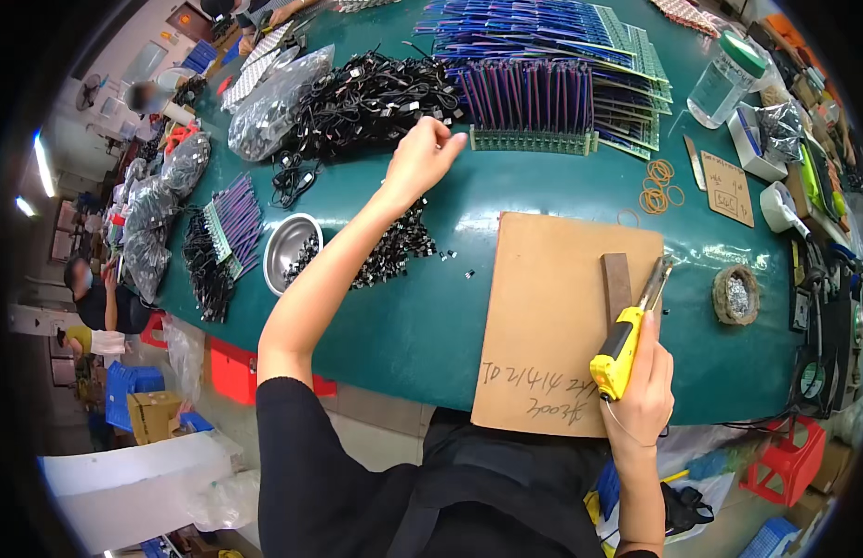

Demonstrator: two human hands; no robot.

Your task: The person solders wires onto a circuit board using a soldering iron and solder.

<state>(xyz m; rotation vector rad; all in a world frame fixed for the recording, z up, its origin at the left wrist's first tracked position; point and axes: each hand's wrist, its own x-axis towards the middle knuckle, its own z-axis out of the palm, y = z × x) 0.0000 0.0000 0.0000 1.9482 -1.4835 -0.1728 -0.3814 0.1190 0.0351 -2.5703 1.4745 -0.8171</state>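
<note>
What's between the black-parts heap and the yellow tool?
Head view: a few strays, green table, then cardboard, up to the tool in the right hand.

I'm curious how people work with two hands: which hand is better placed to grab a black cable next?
Probably the left hand: it is beside the pile of black cables, and I see nothing clearly held. The right hand is farther away and grips the yellow tool over the cardboard.

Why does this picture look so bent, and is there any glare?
Head view: a wide fisheye lens, so the green table curves and the corners go black; also head view: pale glare beside the cardboard, bright tube light at left.
</note>
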